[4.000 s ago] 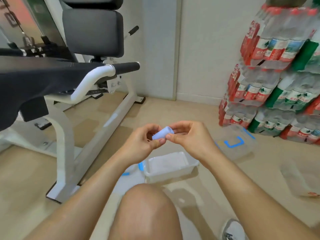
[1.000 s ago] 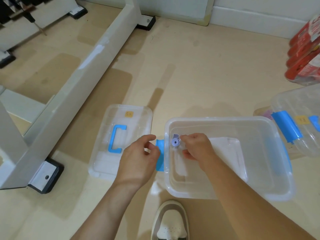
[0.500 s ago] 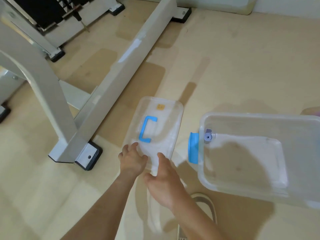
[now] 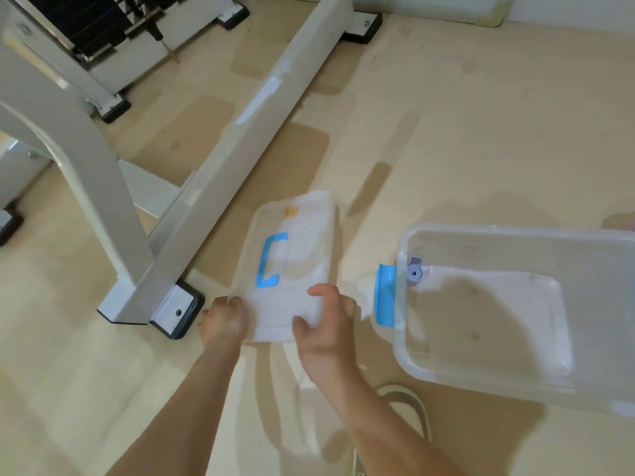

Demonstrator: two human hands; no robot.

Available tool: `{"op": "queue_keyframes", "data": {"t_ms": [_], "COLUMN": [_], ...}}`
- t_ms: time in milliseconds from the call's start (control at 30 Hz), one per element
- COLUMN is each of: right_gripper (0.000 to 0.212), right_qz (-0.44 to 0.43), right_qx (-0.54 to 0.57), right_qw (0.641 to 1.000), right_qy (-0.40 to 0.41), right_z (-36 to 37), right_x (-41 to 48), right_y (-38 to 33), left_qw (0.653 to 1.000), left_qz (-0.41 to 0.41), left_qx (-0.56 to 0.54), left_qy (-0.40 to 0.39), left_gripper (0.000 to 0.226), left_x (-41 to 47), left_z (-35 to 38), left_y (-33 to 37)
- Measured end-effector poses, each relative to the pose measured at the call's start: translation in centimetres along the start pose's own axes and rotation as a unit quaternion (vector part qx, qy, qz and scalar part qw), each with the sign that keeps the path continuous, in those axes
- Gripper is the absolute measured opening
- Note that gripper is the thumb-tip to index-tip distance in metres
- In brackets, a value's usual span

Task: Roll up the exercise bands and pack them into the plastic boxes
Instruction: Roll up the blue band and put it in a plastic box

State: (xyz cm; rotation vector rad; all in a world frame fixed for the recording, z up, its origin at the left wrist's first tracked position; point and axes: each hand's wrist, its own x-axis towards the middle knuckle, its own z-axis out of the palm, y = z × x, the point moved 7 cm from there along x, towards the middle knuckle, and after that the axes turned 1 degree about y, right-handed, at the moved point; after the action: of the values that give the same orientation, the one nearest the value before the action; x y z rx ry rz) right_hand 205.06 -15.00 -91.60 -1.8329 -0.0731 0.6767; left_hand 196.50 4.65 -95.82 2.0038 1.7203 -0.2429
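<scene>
The left hand (image 4: 225,319) grips the near left edge of the lid (image 4: 299,269), its fingers curled round the rim and its knuckles up. The right hand (image 4: 326,324) holds the near right corner, with thumb and forefinger bent over the top of the plastic and the other fingers out of sight. Both hands sit just below the centre of the frame, and the forearms run down to the bottom edge.

The lid is clear and lies lengthwise away from the person. It has a blue handle (image 4: 271,261) on its left half and a small yellow sticker (image 4: 291,211) near its far end. It is blurred, so whether the far end rests on the floor (image 4: 446,132) cannot be told.

Just right of the lid stands the open box (image 4: 498,231). It is clear plastic and fills the right middle of the frame. A blue latch (image 4: 386,295) hangs on its left wall, close to the right hand but not touching it.

Inside the box, in its upper left corner, is the band (image 4: 414,272). It is a small pale purple roll against the wall, with its spiral end towards the camera. The rest of the box bottom is bare.

The toe of a light shoe (image 4: 405,407) shows at lower centre, below the box. A white machine frame (image 4: 103,187) fills the upper left. One of its beams runs diagonally to the top centre, and its black foot cap (image 4: 178,310) is just left of the left hand. A black weight stack (image 4: 79,22) is at the top left corner.
</scene>
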Motion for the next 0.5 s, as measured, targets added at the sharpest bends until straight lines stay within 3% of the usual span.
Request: {"op": "queue_keyframes", "data": {"t_ms": [200, 267, 367, 500], "right_gripper": [0.041, 0.037, 0.031, 0.033], "right_qz": [-0.148, -0.171, -0.122, -0.067], "right_qx": [-0.055, -0.042, -0.005, 0.045], "right_qw": [0.98, 0.972, 0.981, 0.992], "right_qy": [0.12, 0.155, 0.149, 0.097], "right_z": [-6.3, -10.3, -16.2, -24.4], "right_x": [-0.3, -0.2, 0.6, 2.0], "right_y": [-9.5, -11.6, -13.1, -14.0], "left_qw": [0.961, 0.94, 0.917, 0.884], "left_qz": [0.005, 0.032, 0.081, 0.121], "left_qx": [-0.263, -0.325, -0.385, -0.446], "left_qy": [-0.079, -0.102, -0.073, -0.068], "left_gripper": [0.021, 0.036, 0.06, 0.045], "left_x": [-5.4, -6.6, -8.2, -10.3], "left_z": [-0.7, -1.6, -4.3, -7.1], "left_y": [3.6, 6.3, 10.1, 13.2]}}
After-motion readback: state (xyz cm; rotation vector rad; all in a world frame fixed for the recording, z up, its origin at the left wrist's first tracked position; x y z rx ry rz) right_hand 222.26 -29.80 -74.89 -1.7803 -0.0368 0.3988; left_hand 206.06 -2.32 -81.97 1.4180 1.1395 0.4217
